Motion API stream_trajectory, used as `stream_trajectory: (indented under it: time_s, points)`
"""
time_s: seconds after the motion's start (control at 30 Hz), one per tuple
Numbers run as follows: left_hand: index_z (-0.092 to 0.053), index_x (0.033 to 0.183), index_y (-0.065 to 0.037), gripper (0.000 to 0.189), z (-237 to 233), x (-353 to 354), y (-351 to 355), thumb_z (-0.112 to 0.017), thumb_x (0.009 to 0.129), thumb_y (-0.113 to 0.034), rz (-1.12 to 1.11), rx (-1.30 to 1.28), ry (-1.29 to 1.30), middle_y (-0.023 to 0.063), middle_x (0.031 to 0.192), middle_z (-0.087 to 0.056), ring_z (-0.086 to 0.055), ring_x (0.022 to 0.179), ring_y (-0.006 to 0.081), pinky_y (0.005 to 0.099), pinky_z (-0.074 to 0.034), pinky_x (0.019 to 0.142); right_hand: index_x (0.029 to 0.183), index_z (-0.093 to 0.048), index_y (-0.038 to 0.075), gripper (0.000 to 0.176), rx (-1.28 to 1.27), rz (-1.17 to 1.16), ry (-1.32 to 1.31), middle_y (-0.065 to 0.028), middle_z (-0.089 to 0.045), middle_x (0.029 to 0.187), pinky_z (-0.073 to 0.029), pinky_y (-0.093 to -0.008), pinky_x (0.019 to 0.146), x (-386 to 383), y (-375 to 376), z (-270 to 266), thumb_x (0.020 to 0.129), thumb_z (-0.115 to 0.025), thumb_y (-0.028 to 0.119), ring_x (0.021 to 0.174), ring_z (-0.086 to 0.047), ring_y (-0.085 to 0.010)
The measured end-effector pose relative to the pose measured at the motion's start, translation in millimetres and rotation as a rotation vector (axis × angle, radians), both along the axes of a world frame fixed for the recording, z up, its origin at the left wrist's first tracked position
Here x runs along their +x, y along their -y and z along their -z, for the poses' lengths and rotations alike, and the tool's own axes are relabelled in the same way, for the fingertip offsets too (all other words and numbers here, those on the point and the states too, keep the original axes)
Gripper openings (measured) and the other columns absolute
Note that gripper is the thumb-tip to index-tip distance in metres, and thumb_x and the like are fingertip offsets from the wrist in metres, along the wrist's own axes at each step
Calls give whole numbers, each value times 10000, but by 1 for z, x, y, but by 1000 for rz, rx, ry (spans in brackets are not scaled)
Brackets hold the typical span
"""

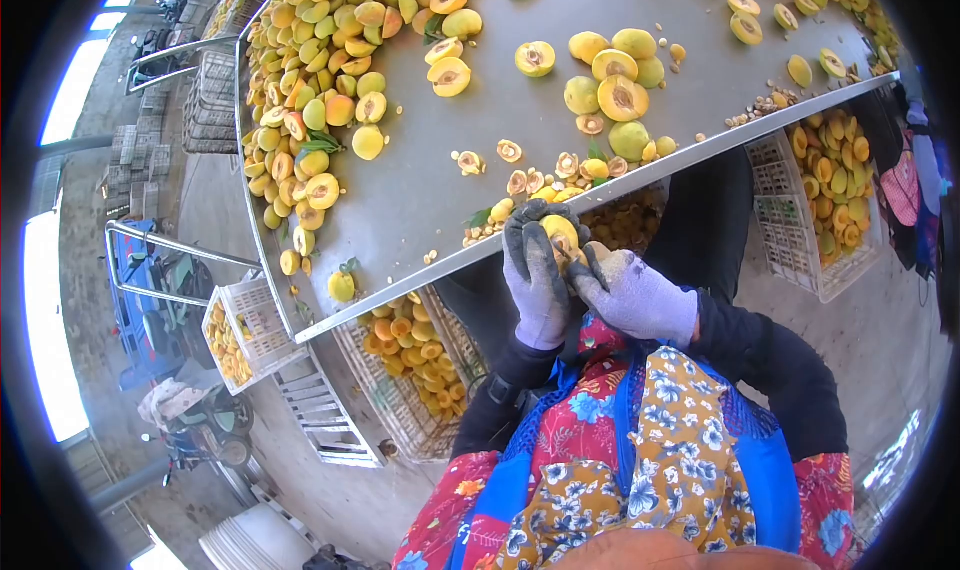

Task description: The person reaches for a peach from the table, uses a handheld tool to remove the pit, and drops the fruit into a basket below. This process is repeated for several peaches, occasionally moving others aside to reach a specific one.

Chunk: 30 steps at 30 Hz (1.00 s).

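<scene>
In a pale purple glove with dark grey fingers, my left hand is closed around a cut apricot, its yellow flesh facing up. My right hand, in a matching glove, is closed beside it, with its thumb and fingers pinched against the fruit's lower side. What the right fingers grip is mostly hidden. Both hands are just off the near edge of the metal table. Right in front of them lie apricot pits and small halves along that edge.
A large heap of apricots covers the table's left side; a smaller cluster lies ahead. Below the edge stand plastic crates of apricot halves, one at left and one at right. Another crate hangs near the table's left corner.
</scene>
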<state>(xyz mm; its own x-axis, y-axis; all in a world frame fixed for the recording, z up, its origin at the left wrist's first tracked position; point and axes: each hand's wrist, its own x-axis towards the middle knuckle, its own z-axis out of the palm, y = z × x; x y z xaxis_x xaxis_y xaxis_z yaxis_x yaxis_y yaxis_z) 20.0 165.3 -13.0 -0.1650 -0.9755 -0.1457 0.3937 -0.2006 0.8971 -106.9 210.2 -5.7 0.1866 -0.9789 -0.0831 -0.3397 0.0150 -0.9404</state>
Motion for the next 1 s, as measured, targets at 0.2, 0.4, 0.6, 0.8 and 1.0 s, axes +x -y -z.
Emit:
stream_trajectory:
  time_s: [0.2, 0.4, 0.6, 0.8, 1.0]
  points:
    - [-496, 1271, 7, 380, 9, 11, 12, -441, 1061, -304, 151, -13, 66, 148, 1046, -641, -660, 889, 240, 356, -563, 806, 906, -563, 81, 346, 808, -69, 495, 4, -553, 676, -420, -230, 483, -25, 19, -45, 1032, -492, 395, 528, -526, -81]
    - [-537, 1230, 15, 334, 10, 8, 5, -437, 1063, -257, 78, -10, -13, 141, 1074, -652, -667, 914, 211, 323, -557, 818, 907, -560, 84, 351, 954, -38, 658, -4, -554, 669, -431, -237, 479, -26, 23, -42, 1028, -495, 407, 526, -519, -85]
    - [-601, 1113, 9, 332, 11, 12, 16, -433, 1061, -273, 241, 71, 282, 111, 957, -676, -659, 851, 164, 297, -542, 763, 941, -599, 54, 396, 661, -139, 368, -27, -587, 680, -451, -253, 470, -26, 20, -29, 1013, -508, 433, 506, -540, -116]
    - [-614, 1097, 22, 397, 17, 29, 31, -423, 1056, -323, 534, 48, 337, 114, 926, -675, -659, 828, 174, 299, -539, 772, 937, -602, 35, 440, 840, -177, 323, -41, -600, 683, -471, -286, 517, -32, 21, -31, 1030, -452, 438, 550, -575, -132]
    - [-610, 1113, 27, 371, 19, 21, 32, -442, 1055, -299, 440, 110, 182, 126, 957, -678, -662, 839, 182, 296, -534, 788, 920, -586, 72, 402, 842, -77, 478, 4, -542, 647, -395, -251, 440, -29, 20, -27, 1017, -495, 451, 477, -481, -98]
